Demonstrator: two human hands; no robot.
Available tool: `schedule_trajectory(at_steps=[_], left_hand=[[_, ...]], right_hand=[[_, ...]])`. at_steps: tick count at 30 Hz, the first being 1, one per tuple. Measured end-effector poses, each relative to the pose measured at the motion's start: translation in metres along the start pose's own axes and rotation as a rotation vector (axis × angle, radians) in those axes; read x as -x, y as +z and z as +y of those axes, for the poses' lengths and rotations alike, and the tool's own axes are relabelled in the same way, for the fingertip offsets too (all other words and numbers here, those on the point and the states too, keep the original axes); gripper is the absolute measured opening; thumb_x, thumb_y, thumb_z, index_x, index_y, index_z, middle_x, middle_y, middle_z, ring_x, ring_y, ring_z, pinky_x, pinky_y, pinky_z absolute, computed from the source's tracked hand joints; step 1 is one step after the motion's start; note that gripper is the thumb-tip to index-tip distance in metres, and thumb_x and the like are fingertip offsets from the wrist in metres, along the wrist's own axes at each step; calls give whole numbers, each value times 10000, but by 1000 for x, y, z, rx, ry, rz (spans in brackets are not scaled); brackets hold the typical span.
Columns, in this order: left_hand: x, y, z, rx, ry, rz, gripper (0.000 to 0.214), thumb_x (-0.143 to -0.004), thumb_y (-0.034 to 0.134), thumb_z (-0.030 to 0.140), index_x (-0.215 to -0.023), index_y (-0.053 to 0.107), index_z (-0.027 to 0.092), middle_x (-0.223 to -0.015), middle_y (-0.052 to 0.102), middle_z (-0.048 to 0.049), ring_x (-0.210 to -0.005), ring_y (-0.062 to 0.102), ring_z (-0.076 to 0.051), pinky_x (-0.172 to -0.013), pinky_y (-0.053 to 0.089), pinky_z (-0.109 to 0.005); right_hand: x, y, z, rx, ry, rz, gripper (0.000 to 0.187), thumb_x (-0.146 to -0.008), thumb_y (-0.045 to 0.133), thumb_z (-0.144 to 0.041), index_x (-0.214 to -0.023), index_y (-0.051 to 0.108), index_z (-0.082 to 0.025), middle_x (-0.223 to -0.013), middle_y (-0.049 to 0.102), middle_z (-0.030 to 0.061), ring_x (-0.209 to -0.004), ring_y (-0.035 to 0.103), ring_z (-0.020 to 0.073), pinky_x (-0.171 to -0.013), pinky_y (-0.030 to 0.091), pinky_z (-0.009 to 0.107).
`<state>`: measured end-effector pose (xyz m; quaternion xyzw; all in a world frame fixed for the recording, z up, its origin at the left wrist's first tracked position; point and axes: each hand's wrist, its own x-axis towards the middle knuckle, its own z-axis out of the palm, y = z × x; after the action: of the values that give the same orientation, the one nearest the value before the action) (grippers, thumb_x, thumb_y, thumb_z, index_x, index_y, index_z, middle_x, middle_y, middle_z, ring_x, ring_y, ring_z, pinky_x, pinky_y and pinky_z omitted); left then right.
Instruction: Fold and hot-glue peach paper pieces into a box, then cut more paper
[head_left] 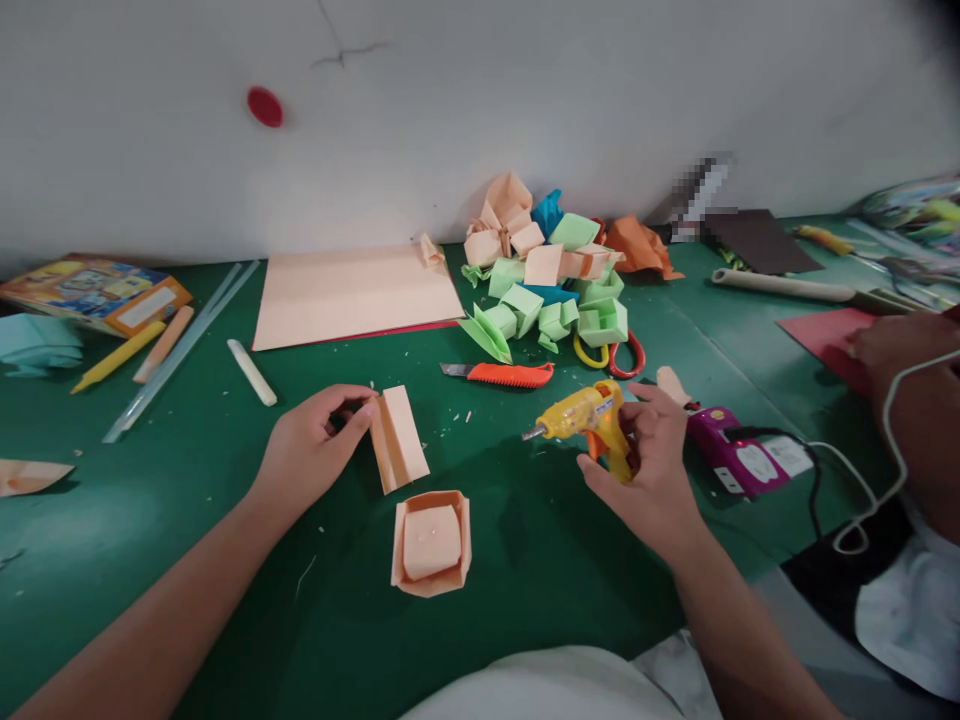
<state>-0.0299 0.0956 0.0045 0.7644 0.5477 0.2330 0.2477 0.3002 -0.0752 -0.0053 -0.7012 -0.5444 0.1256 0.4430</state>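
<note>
My left hand (315,435) pinches the upper left edge of a folded peach paper strip (401,440) between thumb and fingers. Just below the strip, a small peach paper box (433,543) stands on the green table, with a raised square in its middle. My right hand (654,465) is at the handle of a yellow hot glue gun (589,415), fingers curled against its back and thumb held off to the front. The gun's metal nozzle points left, and its trigger is orange. An orange utility knife (502,374) lies beyond the strip and the gun.
A heap of folded green and peach paper pieces (540,290) sits by the wall, with scissors (611,355) beside it. A peach sheet (356,290) lies left of the heap. A purple power strip (750,450) with cords is at right, near another person's hand (892,350). Glue sticks (180,350) lie left.
</note>
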Motion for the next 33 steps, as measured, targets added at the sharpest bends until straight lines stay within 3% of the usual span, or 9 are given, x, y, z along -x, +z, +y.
schedule_trajectory(at_steps=[3,8,11,14,20,26,33], left_hand=[[0,0,0,1,4,-9,412,-915,558,566,-1101,743,249,-1049,776,-51,-764,650,-196,-629,494,-265],[1,0,0,58,-4,0,390,-901,586,531,-1145,718,257,-1080,768,-51,-861,691,-212,-683,545,-278],[3,1,2,290,-67,14,376,-859,666,504,-1136,701,253,-1112,759,-62,-959,710,-226,-716,589,-277],[6,4,8,532,-129,-15,390,-814,735,488,-1103,699,228,-1088,755,-77,-902,716,-216,-650,609,-264],[9,11,16,722,-176,-93,368,-796,781,461,-1056,730,205,-1037,751,-77,-762,702,-174,-585,623,-254],[13,14,20,748,-199,-60,332,-792,801,457,-991,742,198,-994,757,-64,-737,709,-161,-578,629,-229],[19,19,28,774,-188,-28,318,-810,801,472,-978,760,205,-1009,778,-56,-834,743,-176,-675,667,-244]], right_hand=[[1,2,-5,-30,-74,-6,898,-804,750,-313,-1555,258,-295,-1168,493,79,-959,581,242,-816,586,422],[-4,6,-16,1,-199,28,950,-799,769,-303,-1601,261,-286,-1468,435,142,-1215,569,312,-943,583,464],[-13,9,-24,46,-225,-6,942,-811,757,-316,-1612,262,-272,-1502,430,149,-1302,540,343,-986,577,479],[-21,12,-30,101,-218,-49,892,-826,751,-329,-1605,320,-267,-1400,508,149,-1329,520,372,-977,588,498],[-21,22,-34,13,-80,-154,877,-837,752,-334,-1603,326,-288,-1330,576,144,-1022,676,307,-760,650,436],[-15,23,-45,-22,49,-268,878,-839,749,-327,-1591,295,-302,-1153,696,86,-896,743,262,-767,659,415],[-13,32,-63,36,113,-288,867,-806,758,-375,-1555,325,-307,-1101,751,59,-844,762,243,-738,658,397]])
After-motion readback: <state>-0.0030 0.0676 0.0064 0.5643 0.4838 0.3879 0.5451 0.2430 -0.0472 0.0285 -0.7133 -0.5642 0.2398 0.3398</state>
